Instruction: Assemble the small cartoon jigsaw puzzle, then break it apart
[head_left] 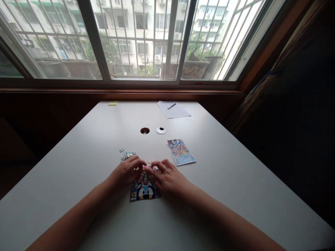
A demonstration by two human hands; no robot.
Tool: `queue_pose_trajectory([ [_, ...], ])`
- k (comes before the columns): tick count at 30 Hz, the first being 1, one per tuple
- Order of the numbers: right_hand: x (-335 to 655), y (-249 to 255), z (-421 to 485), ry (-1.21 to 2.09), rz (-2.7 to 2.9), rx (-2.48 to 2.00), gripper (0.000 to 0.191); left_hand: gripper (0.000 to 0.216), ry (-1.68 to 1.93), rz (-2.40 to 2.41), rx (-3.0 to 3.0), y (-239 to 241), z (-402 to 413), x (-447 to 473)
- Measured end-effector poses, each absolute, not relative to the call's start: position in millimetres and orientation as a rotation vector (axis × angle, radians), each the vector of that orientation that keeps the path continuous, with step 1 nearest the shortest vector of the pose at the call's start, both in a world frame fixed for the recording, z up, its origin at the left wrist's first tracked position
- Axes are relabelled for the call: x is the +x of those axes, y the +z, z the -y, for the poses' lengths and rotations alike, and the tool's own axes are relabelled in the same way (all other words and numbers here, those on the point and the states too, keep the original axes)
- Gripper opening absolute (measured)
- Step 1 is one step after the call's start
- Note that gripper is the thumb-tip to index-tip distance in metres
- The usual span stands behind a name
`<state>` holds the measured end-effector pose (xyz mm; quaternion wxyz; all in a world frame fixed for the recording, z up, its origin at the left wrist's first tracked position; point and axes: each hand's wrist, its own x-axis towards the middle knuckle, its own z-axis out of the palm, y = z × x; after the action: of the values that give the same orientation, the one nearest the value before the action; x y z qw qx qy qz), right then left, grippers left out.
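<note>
A partly assembled jigsaw puzzle (145, 191) with a blue cartoon dog face lies flat on the white table. Over its upper left part is my left hand (127, 170), fingers curled and tips drawn together. My right hand (167, 176) reaches in from the other side, its index fingertip meeting the left fingertips at the puzzle's upper edge. Whatever the fingertips pinch there is too small and covered to make out. Loose puzzle pieces (128, 155) are heaped just beyond my left hand. Another loose piece (150, 161) shows between the hands.
A printed picture card (181, 152) lies to the right of the puzzle. Farther back are a cable hole (144, 130), its round cover (160, 130), paper sheets (178, 111) with a pen (171, 106), and yellow sticky notes (113, 103). A barred window borders the far side.
</note>
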<state>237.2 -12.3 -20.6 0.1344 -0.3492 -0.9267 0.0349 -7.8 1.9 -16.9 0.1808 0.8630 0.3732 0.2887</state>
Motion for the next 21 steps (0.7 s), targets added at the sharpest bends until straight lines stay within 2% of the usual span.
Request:
queue_pose_trajectory([
  [21,236.4,-25.3,12.8,0.041,2.676,-1.02,0.049,0.02,0.866,-1.195,2.26,-16.4,-1.2,-5.0],
])
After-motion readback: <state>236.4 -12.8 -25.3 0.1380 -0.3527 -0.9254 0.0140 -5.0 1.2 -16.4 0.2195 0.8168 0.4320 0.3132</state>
